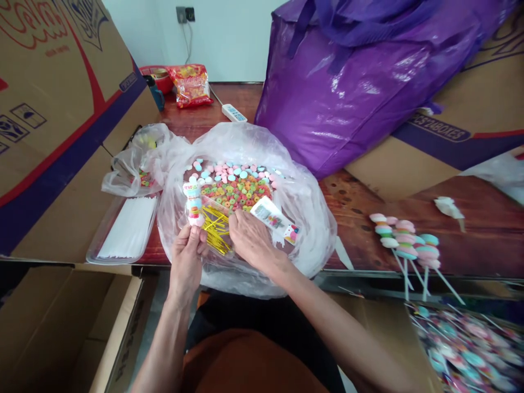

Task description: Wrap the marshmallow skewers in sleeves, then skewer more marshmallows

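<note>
My left hand [188,252] pinches the lower end of a marshmallow lollipop [194,204] in a clear printed wrapper, held upright. My right hand [251,234] has its fingers bent down at the right edge of a pile of gold twist ties [216,232]; its fingertips are partly hidden, so I cannot make out what is in them. Behind the ties lie colourful ring candies [241,192], with pink, blue and white marshmallows [229,172] further back. A stack of printed wrappers [268,214] rests just beyond my right hand. All this sits within a spread clear plastic bag [313,234].
White sticks [127,226] fill a clear tray [92,251] at left. Finished lollipops [405,237] lie at the table's right edge, above a box of more lollipops [470,349]. A purple bag [347,93] and large cardboard boxes [53,109] flank the table; a power strip [234,113] lies behind.
</note>
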Motion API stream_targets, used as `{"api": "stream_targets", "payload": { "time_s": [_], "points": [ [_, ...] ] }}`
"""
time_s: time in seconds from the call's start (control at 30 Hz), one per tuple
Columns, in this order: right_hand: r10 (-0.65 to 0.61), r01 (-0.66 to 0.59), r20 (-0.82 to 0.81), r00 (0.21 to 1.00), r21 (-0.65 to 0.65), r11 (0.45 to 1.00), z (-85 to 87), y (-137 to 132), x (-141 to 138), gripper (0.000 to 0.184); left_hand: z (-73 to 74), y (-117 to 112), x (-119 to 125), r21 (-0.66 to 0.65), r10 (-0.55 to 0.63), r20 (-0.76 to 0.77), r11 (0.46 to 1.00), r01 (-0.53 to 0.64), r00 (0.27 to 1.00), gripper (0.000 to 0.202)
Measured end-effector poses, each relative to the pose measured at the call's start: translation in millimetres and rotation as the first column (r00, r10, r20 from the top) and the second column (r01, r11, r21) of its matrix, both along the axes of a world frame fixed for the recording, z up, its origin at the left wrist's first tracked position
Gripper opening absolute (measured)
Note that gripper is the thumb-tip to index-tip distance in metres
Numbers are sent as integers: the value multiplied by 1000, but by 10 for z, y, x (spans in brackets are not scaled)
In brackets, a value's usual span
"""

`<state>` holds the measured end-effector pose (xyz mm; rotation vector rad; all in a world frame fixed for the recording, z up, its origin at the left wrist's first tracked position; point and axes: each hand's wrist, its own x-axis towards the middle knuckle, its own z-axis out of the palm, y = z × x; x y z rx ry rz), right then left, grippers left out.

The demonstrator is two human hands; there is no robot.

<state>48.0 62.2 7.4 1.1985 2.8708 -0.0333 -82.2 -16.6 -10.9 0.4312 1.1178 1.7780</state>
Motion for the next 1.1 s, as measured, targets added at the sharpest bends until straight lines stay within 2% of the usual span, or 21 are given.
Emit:
{"api": "stream_targets", "payload": {
  "time_s": [0.1,0.2,0.3,0.5,0.7,0.8,0.87,0.9,0.97,1.03,1.1],
  "points": [
    [-77,75,-62,995,-41,996,-2,3,68,32,16,22,6,-49,-5,25,999,6,1000,29],
    [-22,17,-77,997,-65,998,10,10,37,29,31,38,34,-84,9,20,996,-7,1000,26],
    [26,-35,-95,995,-91,995,-23,40,-125,28,42,38,70,-94,63,-15,993,-64,998,21],
    [-54,36,-135,989,-127,991,-181,87,-431,29,47,6,64,-48,174,-59,983,-177,983,25],
    [-94,73,-135,986,-156,985,-54,44,-348,35,19,11,10,5,164,-27,987,-164,986,26],
    [-180,130,-227,957,-219,967,-26,53,-223,31,5,25,4,3,151,-17,989,-151,988,26],
    [-248,126,-412,877,-300,945,-51,50,-105,22,-2,34,5,-1,136,-9,991,-136,991,27],
    [-287,97,-527,800,-359,928,-69,37,-39,18,-4,39,7,-2,128,-6,992,-128,992,28],
    [-387,-5,-704,596,-486,874,-101,-18,94,14,-7,49,20,-2,102,-7,995,-102,995,29],
    [-486,-123,-758,435,-585,802,-120,-103,205,13,-4,59,53,-8,59,-4,998,-59,998,29],
    [-530,-200,-761,375,-624,755,-133,-192,279,13,8,64,114,-24,-7,19,1000,7,1000,29]
  ]
}}
